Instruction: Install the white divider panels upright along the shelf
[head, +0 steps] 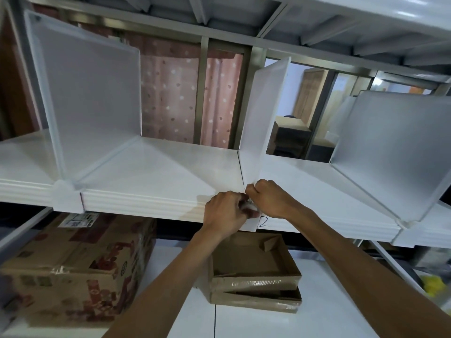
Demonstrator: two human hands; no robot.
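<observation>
At the front lip of the long white shelf board (151, 172), the left hand (223, 212) and right hand (268, 198) meet, both curled closed around the front clip of the middle translucent white plastic divider panel (264, 113), which stands upright at twelve o'clock from the hands. Two matching panels stand at ten (87, 98) and three o'clock (395, 152). Brown cardboard boxes (73, 269) sit at seven o'clock below.

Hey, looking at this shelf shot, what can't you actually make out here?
All in the head view:
- Front foot of the middle divider panel: covered by the left hand and right hand.
- What the fingers pinch: blurred.
- Right divider panel: cut off by the frame's right edge.
- Label on the cardboard box: too small to read.
</observation>
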